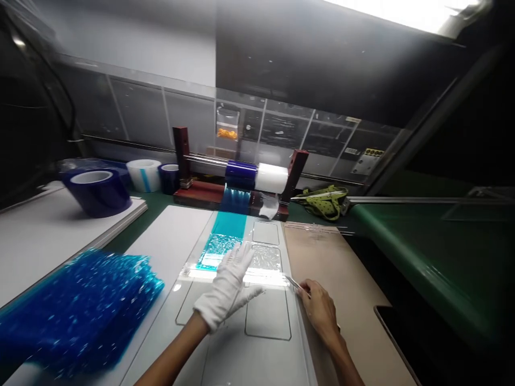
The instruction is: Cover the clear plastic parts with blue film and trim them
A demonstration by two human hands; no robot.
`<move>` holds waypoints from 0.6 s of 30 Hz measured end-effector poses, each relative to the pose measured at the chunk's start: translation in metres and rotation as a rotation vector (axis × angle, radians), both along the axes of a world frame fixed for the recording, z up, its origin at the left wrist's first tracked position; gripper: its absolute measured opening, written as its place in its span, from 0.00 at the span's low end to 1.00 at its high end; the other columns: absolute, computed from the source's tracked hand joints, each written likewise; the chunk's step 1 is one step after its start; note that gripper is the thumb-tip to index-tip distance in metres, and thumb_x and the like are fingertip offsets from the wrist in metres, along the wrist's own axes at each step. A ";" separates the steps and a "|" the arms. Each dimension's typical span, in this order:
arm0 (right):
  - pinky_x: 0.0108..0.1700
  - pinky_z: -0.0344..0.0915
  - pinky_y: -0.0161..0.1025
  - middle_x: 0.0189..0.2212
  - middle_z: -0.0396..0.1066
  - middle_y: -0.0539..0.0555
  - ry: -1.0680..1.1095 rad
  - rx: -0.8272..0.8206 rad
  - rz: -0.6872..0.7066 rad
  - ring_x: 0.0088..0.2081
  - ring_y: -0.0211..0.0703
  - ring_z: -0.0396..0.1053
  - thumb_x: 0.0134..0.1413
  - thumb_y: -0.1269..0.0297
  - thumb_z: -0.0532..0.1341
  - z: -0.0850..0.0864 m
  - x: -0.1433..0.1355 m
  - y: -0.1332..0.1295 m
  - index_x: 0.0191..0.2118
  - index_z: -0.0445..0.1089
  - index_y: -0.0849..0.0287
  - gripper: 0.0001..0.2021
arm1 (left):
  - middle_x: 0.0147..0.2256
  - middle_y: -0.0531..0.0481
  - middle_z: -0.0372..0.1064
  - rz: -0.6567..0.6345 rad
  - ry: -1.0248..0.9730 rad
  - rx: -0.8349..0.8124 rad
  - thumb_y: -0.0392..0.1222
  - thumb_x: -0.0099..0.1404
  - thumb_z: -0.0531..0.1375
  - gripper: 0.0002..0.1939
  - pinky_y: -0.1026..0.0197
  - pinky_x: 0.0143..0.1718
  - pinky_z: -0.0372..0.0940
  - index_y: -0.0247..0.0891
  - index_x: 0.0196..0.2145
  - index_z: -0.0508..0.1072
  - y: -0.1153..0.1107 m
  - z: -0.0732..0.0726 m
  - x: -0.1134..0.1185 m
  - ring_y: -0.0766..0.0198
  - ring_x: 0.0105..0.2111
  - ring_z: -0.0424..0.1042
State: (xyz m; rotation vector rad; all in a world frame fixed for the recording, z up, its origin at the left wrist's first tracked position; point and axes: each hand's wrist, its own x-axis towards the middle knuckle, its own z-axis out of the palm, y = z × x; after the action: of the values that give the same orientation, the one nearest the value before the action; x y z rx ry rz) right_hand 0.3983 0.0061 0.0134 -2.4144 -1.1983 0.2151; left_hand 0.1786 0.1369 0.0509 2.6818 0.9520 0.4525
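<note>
My left hand (227,281), in a white glove, lies with its fingers stretched out over a pale, glossy sheet (225,354) printed with dark rounded-corner outlines. Its fingertips touch or hover beside the lower end of a blue film strip (233,228), which is wrinkled there. My bare right hand (319,308) pinches a slim, pointed metal tool (294,282) at the sheet's right edge; whether it is a blade or tweezers is unclear. A clear, rippled film piece (265,257) lies on the outline between my hands.
Behind, a dark red stand (295,174) carries a blue film roll (240,174) and a white roll (272,178). Left are a pile of blue film pieces (80,311) and a large blue roll (98,198). Brown board (341,279) lies right, near a green spotted pouch (328,201).
</note>
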 end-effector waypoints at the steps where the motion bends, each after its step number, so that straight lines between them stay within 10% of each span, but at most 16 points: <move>1: 0.33 0.57 0.37 0.32 0.72 0.55 -0.010 -0.011 -0.008 0.35 0.46 0.70 0.55 0.68 0.53 -0.001 0.001 0.004 0.30 0.69 0.57 0.08 | 0.65 0.40 0.45 -0.046 0.026 -0.009 0.67 0.57 0.53 0.45 0.41 0.64 0.44 0.40 0.64 0.49 0.008 -0.012 0.021 0.43 0.65 0.40; 5: 0.32 0.55 0.36 0.31 0.72 0.54 -0.002 -0.031 -0.012 0.33 0.44 0.70 0.55 0.71 0.54 -0.005 0.001 0.015 0.30 0.70 0.57 0.09 | 0.62 0.32 0.51 -0.140 0.072 0.003 0.69 0.46 0.61 0.53 0.40 0.62 0.48 0.33 0.61 0.56 0.033 -0.044 0.069 0.38 0.62 0.49; 10: 0.34 0.59 0.33 0.32 0.73 0.52 0.114 0.004 0.053 0.34 0.41 0.70 0.56 0.69 0.54 -0.003 -0.002 0.019 0.30 0.70 0.57 0.08 | 0.58 0.36 0.58 -0.177 0.053 0.076 0.70 0.39 0.64 0.54 0.43 0.59 0.52 0.36 0.58 0.58 0.037 -0.055 0.072 0.42 0.58 0.56; 16: 0.35 0.64 0.29 0.31 0.75 0.48 0.246 0.043 0.121 0.34 0.37 0.72 0.57 0.60 0.54 -0.004 0.005 0.010 0.32 0.71 0.56 0.10 | 0.43 0.48 0.68 -0.155 0.008 0.247 0.41 0.66 0.51 0.10 0.53 0.49 0.63 0.41 0.44 0.66 0.040 -0.049 0.072 0.59 0.43 0.68; 18: 0.37 0.65 0.30 0.33 0.75 0.50 0.213 0.032 0.091 0.35 0.39 0.72 0.55 0.60 0.55 -0.007 0.012 -0.002 0.33 0.71 0.56 0.09 | 0.41 0.48 0.70 -0.169 -0.006 0.327 0.32 0.66 0.47 0.12 0.54 0.48 0.64 0.40 0.42 0.67 0.038 -0.049 0.072 0.61 0.42 0.69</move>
State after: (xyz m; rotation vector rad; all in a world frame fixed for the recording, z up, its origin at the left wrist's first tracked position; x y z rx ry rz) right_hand 0.4103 0.0044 0.0064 -2.2457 -1.2049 0.4647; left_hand 0.2509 0.1748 0.0016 3.0176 0.6913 0.6259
